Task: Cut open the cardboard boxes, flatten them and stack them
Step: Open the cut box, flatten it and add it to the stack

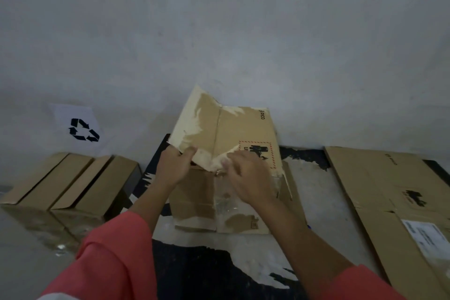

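A brown cardboard box (pixel 233 129) with torn pale patches stands on the work surface in the middle, its upper flaps raised toward the wall. My left hand (pixel 174 168) grips the lower left edge of the raised flap, thumb on top. My right hand (pixel 246 178) pinches the torn edge at the flap's bottom middle, next to a red-bordered label. Clear tape (pixel 224 202) hangs crumpled on the box's front. No cutting tool is visible.
Two closed cardboard boxes (pixel 70 185) sit side by side at the left. Flattened cardboard (pixel 394 197) lies at the right with a white shipping label. A recycling sign (pixel 82 129) hangs on the grey wall. The work surface (pixel 309 178) is black with worn pale patches.
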